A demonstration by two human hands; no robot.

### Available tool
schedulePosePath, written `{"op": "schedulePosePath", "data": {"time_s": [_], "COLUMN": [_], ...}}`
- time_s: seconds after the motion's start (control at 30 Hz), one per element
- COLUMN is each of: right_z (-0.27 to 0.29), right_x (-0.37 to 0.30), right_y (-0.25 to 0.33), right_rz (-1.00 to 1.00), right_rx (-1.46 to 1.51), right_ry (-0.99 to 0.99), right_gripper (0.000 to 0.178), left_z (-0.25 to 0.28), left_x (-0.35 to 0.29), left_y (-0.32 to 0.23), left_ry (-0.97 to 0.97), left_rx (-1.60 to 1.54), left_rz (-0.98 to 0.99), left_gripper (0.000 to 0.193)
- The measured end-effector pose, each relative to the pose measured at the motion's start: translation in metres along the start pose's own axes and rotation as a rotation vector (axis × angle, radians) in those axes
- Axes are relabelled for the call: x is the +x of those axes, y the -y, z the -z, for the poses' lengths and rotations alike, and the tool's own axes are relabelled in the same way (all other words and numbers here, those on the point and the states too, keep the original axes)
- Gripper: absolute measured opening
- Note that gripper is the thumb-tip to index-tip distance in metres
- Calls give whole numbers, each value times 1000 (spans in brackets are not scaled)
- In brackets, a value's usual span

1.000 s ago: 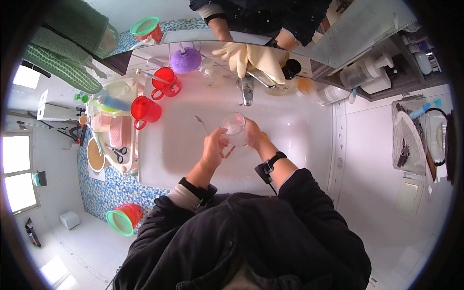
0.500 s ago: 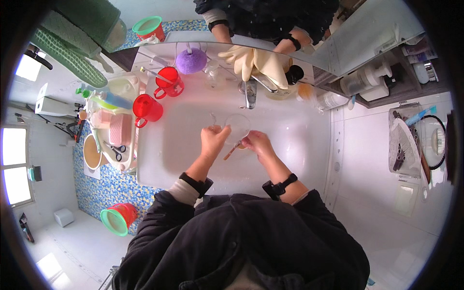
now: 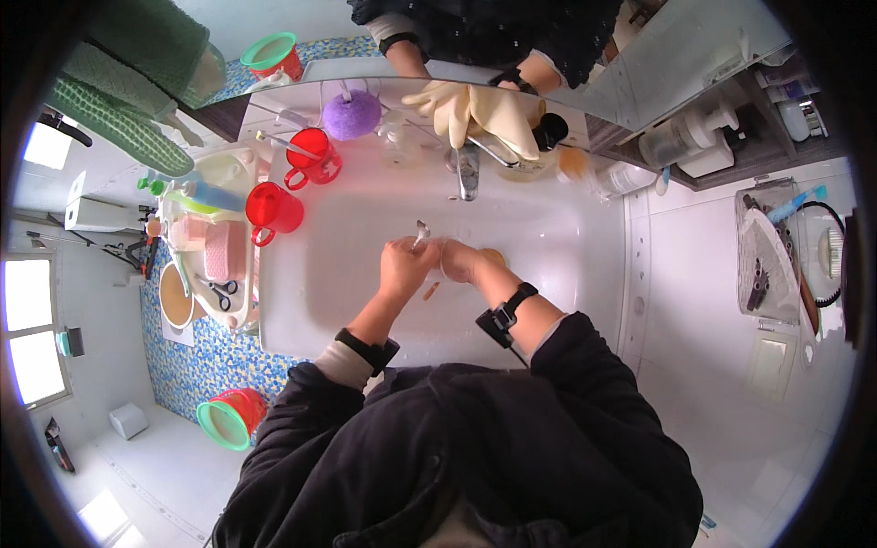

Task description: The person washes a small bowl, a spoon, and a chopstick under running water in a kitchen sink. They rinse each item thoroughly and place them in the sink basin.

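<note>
Over the white sink (image 3: 356,310), my two hands meet near its middle. My left hand (image 3: 406,271) is closed on a clear round cup (image 3: 442,271), whose outline is faint. A slim piece with a shiny end (image 3: 421,234) pokes up past its fingers. Below the hands a short brown stick end (image 3: 430,290) shows; I cannot tell whether the two belong to one tool. My right hand (image 3: 466,263) presses up to the cup, its fingers hidden. Behind the right wrist, part of a yellowish round thing (image 3: 494,257) is visible. The chrome faucet (image 3: 468,172) stands just beyond.
Two red mugs (image 3: 274,209) stand at the sink's left rim. Along the back are a purple bath puff (image 3: 352,114), cream rubber gloves (image 3: 493,114) and bottles (image 3: 627,178). A left-hand shelf holds scissors (image 3: 219,292) and a pink sponge (image 3: 225,250). A red bucket (image 3: 239,406) is on the floor.
My right hand has moved in against the cup and its fingers have gone from sight. The brown stick it held is now mostly hidden; a shiny end shows above my left hand.
</note>
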State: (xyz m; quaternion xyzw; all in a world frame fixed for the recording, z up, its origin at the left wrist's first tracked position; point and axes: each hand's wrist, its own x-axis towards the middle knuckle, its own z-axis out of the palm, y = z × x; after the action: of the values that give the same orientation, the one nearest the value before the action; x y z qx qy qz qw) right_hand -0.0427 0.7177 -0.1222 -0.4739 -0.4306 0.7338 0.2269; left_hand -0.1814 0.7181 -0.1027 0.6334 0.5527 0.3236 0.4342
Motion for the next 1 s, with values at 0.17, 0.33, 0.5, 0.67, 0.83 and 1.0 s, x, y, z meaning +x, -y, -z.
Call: {"op": "schedulePosePath", "data": {"time_s": [0.17, 0.33, 0.5, 0.67, 0.83, 1.0], "right_z": [-11, 18, 31, 12, 11, 30], "right_x": [-5, -36, -19, -3, -15, -33], "right_y": [-17, -33, -76, -99, -76, -58], "right_rz": [9, 205, -81, -84, 55, 43], "right_rx": [783, 37, 516, 972, 797, 497], "right_ry": [-227, -342, -495, -420, -176, -242], "right_gripper": [26, 24, 22, 13, 12, 21], "left_z": [6, 14, 8, 1, 9, 22], "left_x": [8, 16, 6, -6, -3, 9], "left_y": [8, 19, 1, -31, -29, 0], "left_ry": [-81, -39, 86, 193, 118, 123], "left_rx": [9, 35, 184, 486, 695, 877], "left_rz": [37, 156, -168, -599, -664, -463], "left_gripper": [41, 40, 32, 21, 16, 11]}}
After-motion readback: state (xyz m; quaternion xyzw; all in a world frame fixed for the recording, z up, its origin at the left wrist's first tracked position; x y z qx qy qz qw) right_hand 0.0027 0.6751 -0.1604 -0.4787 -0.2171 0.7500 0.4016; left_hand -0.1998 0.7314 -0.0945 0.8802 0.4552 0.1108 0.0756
